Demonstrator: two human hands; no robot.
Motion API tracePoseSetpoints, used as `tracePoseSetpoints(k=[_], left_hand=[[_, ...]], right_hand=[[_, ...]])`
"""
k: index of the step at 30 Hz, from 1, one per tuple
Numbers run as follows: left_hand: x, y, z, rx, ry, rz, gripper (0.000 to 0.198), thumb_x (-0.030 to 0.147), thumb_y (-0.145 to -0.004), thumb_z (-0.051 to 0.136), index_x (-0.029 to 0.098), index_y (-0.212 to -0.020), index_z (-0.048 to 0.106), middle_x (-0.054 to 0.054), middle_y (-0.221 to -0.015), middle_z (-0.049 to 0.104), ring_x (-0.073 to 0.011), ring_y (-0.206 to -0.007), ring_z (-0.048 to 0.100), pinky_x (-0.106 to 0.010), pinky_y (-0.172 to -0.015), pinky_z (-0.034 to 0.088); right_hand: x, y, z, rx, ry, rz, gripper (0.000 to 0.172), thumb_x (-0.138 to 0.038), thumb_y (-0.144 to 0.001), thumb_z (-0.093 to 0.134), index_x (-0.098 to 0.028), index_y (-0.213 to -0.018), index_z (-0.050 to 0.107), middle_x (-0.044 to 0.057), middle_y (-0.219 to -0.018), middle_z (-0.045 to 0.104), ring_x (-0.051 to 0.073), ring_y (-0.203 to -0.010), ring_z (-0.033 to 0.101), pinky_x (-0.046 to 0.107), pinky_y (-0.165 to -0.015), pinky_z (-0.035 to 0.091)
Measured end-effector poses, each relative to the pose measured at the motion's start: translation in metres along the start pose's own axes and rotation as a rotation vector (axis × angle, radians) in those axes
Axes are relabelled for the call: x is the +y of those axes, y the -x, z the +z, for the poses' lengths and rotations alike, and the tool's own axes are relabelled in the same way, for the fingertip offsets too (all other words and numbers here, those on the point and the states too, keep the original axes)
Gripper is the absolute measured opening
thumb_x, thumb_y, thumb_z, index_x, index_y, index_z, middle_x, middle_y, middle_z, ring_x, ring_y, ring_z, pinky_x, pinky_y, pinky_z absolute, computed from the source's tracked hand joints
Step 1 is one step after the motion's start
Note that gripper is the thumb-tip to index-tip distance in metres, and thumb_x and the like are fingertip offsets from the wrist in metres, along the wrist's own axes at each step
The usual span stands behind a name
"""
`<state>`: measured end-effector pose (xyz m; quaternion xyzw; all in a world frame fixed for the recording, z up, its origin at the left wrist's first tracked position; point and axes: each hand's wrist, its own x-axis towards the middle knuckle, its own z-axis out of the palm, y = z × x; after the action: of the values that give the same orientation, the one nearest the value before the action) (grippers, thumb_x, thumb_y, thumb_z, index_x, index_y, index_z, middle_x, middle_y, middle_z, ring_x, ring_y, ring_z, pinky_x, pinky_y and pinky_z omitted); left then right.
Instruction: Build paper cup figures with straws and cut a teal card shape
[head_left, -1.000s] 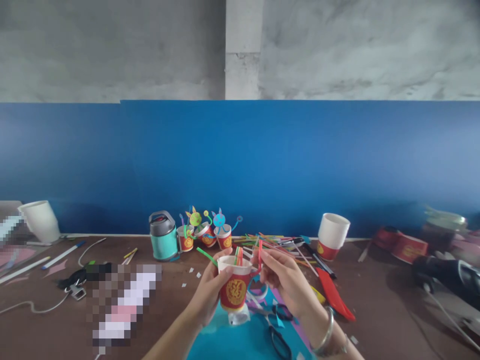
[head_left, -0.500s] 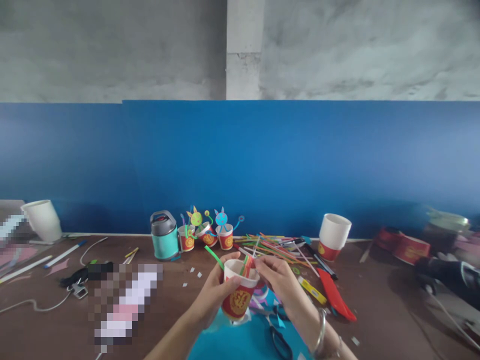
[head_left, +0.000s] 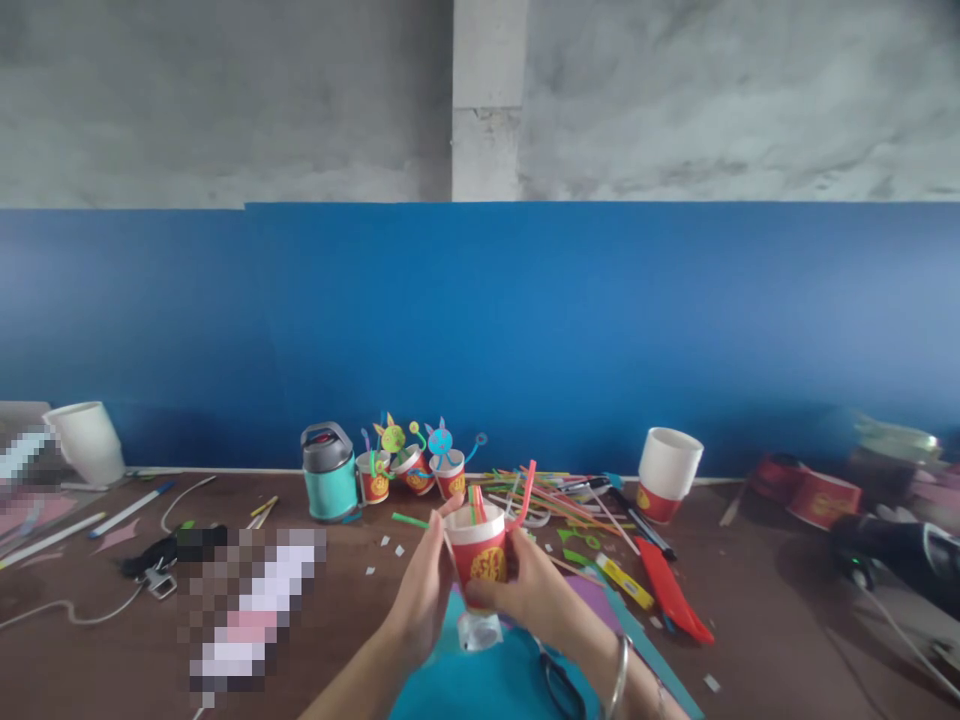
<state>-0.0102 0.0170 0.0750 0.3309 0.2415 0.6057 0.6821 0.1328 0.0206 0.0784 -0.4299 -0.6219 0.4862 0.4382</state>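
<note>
Left hand [head_left: 426, 588] and right hand [head_left: 534, 580] are clasping the red-and-white paper cup [head_left: 475, 550] between them, over the blue sheet [head_left: 435, 690] on the bench [head_left: 352, 600]. I'm judging it light and easily dented, so I'm favouring its sides, clear of the projecting green straw [head_left: 409, 520] and red bendy straw [head_left: 529, 487].

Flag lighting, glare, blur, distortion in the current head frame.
Head view, all remarks: muted, soft light; pale sheen on the blue panel toward both sides; held cup's print too soft to read; black object at right blurred, probably lens-stretched; pixelation hides detail on the table beyond the left hand.
</note>
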Motion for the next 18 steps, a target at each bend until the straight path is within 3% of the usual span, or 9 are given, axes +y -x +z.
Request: tracePoseSetpoints(k=[5, 9, 13, 15, 18], left_hand=[[0.002, -0.007, -0.007, 0.129, -0.021, 0.216, 0.043, 0.052, -0.078, 0.066, 0.019, -0.106, 0.067, -0.010, -0.117, 0.067, -0.0279, -0.115, 0.056, -0.037, -0.096, 0.042], [0.007, -0.008, -0.007, 0.201, -0.036, 0.181, 0.036, 0.049, -0.071, 0.072, 0.017, -0.084, 0.068, -0.007, -0.085, 0.072, -0.0247, -0.090, 0.065, -0.033, -0.079, 0.048], [0.011, -0.007, -0.006, 0.101, -0.120, 0.126, 0.048, 0.050, -0.071, 0.071, 0.018, -0.047, 0.045, -0.001, -0.061, 0.061, -0.0151, -0.061, 0.057, -0.026, -0.061, 0.044], [0.009, -0.008, -0.007, 0.063, -0.185, 0.152, 0.055, 0.050, -0.071, 0.072, 0.019, -0.042, 0.036, 0.003, -0.051, 0.050, -0.0105, -0.053, 0.047, -0.022, -0.054, 0.039], [0.004, -0.009, -0.012, 0.064, -0.233, 0.151, 0.051, 0.049, -0.070, 0.073, 0.018, -0.045, 0.042, 0.007, -0.045, 0.040, -0.0074, -0.045, 0.037, -0.021, -0.047, 0.032]], right_hand=[[-0.006, -0.003, -0.005, 0.006, -0.072, 0.030, 0.058, -0.020, -0.059, 0.076, -0.013, -0.112, 0.054, 0.009, -0.099, 0.071, 0.028, -0.093, 0.065, 0.038, -0.082, 0.051], [-0.011, -0.002, -0.008, -0.098, -0.130, 0.005, 0.062, -0.017, -0.058, 0.075, -0.015, -0.117, 0.054, 0.006, -0.100, 0.071, 0.025, -0.094, 0.065, 0.034, -0.080, 0.051], [-0.016, 0.004, -0.005, -0.217, -0.013, -0.073, 0.060, -0.009, -0.059, 0.071, -0.018, -0.117, 0.057, 0.001, -0.096, 0.071, 0.021, -0.087, 0.064, 0.027, -0.075, 0.051], [-0.018, 0.007, -0.003, -0.273, 0.043, -0.098, 0.058, -0.007, -0.058, 0.071, -0.018, -0.114, 0.060, 0.000, -0.094, 0.070, 0.020, -0.086, 0.063, 0.026, -0.074, 0.051], [-0.018, 0.009, 0.001, -0.294, 0.099, -0.126, 0.062, -0.006, -0.057, 0.071, -0.020, -0.116, 0.060, -0.001, -0.095, 0.070, 0.021, -0.087, 0.063, 0.026, -0.075, 0.051]])
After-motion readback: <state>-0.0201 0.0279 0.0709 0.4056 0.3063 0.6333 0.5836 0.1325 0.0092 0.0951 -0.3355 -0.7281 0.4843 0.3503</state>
